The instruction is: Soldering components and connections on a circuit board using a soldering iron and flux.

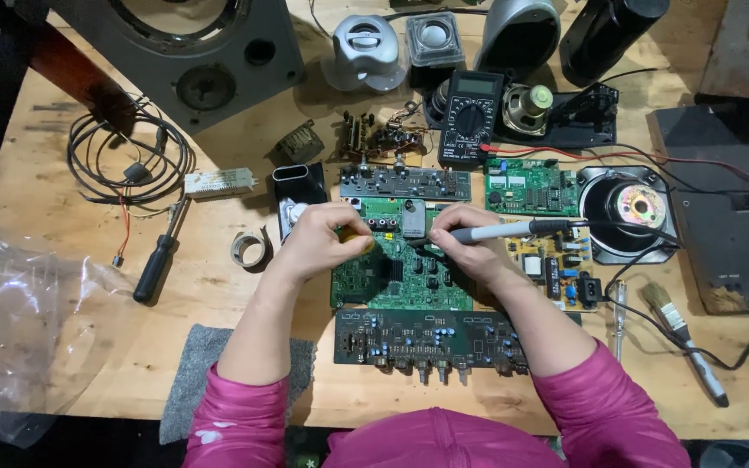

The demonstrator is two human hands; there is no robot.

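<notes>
Pink sleeves [244,416] frame a green circuit board [400,277], steadied by the left hand [327,238] pinching something yellow while the soldering iron [513,230], clasped in the right hand [465,243], is best kept steady.

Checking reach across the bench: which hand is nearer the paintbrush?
Right. The right hand works over the green circuit board, closer to the paintbrush; the left hand sits farther left.

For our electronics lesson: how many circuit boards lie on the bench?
5: a large green board under the hands, a dark board nearest the person, a dark strip behind, a green board right, a yellowish board beside it. Others may be hidden.
</notes>
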